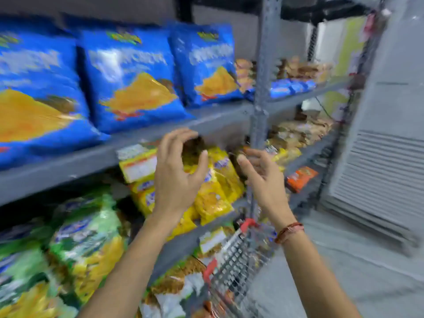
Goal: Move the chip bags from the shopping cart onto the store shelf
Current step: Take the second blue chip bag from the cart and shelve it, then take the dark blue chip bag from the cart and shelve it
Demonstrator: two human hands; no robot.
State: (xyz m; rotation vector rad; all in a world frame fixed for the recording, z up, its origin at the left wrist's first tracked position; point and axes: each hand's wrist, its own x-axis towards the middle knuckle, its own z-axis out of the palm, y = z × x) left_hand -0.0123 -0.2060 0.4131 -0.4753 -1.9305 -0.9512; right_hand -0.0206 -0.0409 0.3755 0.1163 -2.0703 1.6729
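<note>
Three large blue chip bags (135, 81) stand in a row on the grey upper shelf (128, 143). Below it, yellow snack bags (218, 191) fill the middle shelf. My left hand (177, 175) is raised in front of those yellow bags with fingers spread and curved, holding nothing. My right hand (259, 175) hovers beside it, also with fingers apart and empty; a red thread band circles its wrist. The wire shopping cart (238, 260) with red trim sits low, between my forearms. The view is blurred by motion.
Green and yellow bags (85, 237) crowd the lower left shelf. A grey perforated upright post (263, 88) splits the shelving; more snack packs (298, 131) lie on the right bay. A white slatted panel (378, 180) leans at the right over grey floor.
</note>
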